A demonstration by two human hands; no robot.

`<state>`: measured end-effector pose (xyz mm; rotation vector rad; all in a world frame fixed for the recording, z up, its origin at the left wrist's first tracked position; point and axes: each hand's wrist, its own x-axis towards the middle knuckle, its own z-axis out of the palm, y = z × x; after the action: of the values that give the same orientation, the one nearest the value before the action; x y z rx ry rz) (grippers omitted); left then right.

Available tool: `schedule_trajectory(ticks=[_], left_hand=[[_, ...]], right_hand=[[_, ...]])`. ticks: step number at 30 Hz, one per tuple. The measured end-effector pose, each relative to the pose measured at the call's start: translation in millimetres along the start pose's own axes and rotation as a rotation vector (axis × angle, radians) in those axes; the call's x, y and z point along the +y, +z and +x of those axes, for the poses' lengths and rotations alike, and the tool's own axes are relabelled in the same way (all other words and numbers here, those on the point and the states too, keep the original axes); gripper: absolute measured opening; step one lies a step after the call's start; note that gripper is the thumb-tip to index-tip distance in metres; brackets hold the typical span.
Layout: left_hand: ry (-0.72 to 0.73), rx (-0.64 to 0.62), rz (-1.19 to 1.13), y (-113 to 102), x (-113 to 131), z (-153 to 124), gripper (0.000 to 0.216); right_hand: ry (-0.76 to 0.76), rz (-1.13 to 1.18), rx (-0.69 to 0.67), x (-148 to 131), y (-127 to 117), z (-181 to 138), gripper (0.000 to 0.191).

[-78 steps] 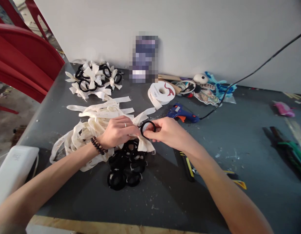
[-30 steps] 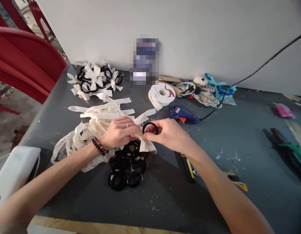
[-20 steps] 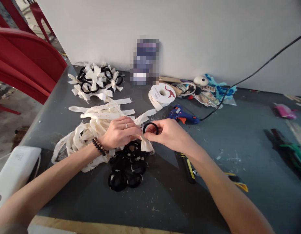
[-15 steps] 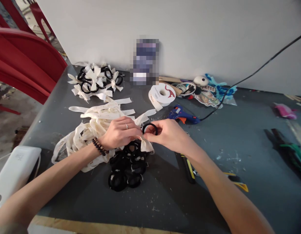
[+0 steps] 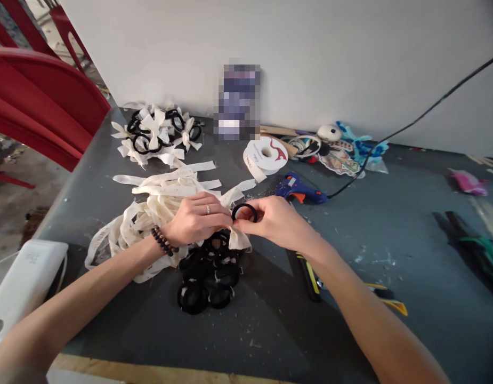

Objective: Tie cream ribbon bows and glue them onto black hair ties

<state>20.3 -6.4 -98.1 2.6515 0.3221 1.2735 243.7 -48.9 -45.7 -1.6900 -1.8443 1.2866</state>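
The hair tie [image 5: 245, 205], a plain black ring, stood upright in the right grip [image 5: 280, 218], its thumb and fingers pinched together on it. Touching it, just below, hung a cream ribbon bow [image 5: 239, 240], on which the left grip [image 5: 198, 216] seemed clamped; the fingertips were partly hidden, as was the place where ring and bow met, so I could not tell whether the two were fastened.

Just below the left grip, on the wearer's side, a heap of black hair ties [image 5: 196, 269] lay on the tabletop [image 5: 410, 186]. Under and left of that grip spread a tangle of cut ribbon strips [image 5: 162, 205]. Just beyond the right grip lay a blue glue gun [image 5: 294, 186], and past it a ribbon spool [image 5: 256, 146]. A tool with black and yellow handles [image 5: 308, 274] lay below the right grip, partly behind the forearm.

Well beyond the left grip, a pile of hair ties with bows [image 5: 152, 125] looked like the finished share. By my reading, the piece in hand was midway or nearly made, while the bare ties and loose strips showed plenty left. Farthest back, beyond both grips, a blurred-out upright thing [image 5: 238, 98] leaned against the wall.
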Motion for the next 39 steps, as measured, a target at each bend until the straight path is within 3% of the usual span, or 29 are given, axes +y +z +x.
schedule_trajectory(ticks=[9, 21, 30, 36, 39], left_hand=[[-0.017, 0.024, 0.042, 1.0, 1.1, -2.0, 0.012], [0.016, 0.026, 0.074, 1.5, 1.3, -0.4, 0.021], [0.015, -0.011, 0.083, 1.0, 1.1, -3.1, 0.015], [-0.076, 0.01, 0.029, 4.7, -0.3, -2.1, 0.006], [-0.142, -0.005, -0.045, 4.3, 0.7, -0.7, 0.01]], right_hand=[[0.005, 0.138, -0.049, 7.2, 3.8, 2.9, 0.023], [-0.015, 0.103, 0.003, 2.4, 9.6, 1.7, 0.023], [0.0, 0.065, 0.047, -1.7, 12.7, 0.4, 0.022], [-0.029, -0.021, 0.129, -5.1, 5.8, -2.0, 0.019], [-0.044, 0.07, 0.174, 0.3, 1.3, -0.2, 0.025]])
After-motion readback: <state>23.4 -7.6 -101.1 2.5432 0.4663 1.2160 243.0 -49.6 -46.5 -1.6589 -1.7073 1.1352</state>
